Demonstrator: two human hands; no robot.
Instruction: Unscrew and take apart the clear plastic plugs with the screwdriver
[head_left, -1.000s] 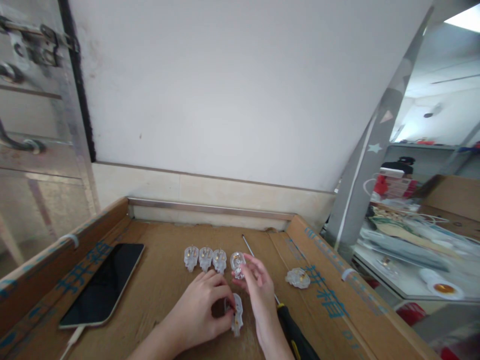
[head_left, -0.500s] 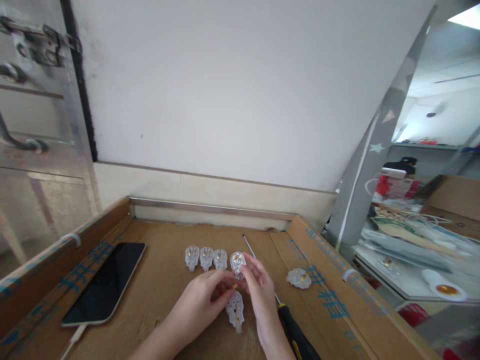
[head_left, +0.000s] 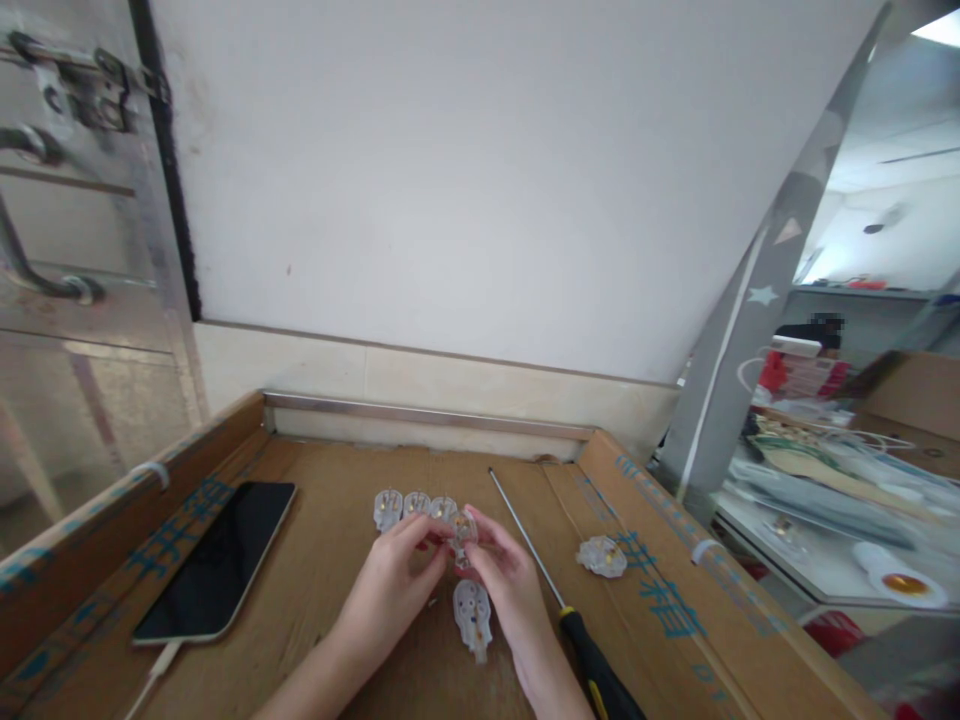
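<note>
A clear plastic plug [head_left: 463, 527] with brass-coloured metal inside is raised between my two hands. My left hand [head_left: 397, 580] pinches its left side with thumb and index finger. From the right, my right hand [head_left: 506, 575] grips the same plug, fingertips behind and thumb in front. Just below them on the cardboard lies a clear plug half [head_left: 472, 612] with metal parts showing. Behind my left fingers, a row of similar clear plugs stands, the leftmost plug [head_left: 387, 508] fully visible and the others partly covered by my hand.
A screwdriver [head_left: 592, 660] with a black and yellow handle lies to the right of my right hand. Farther right rests another clear plug piece [head_left: 602, 557]. A phone [head_left: 217, 560] with a white cable is at left. Cardboard walls [head_left: 660, 540] edge the work surface.
My hands have shifted slightly left and closer together, bringing the held plug in front of the row's right end. My left fingers have moved up onto the plug.
</note>
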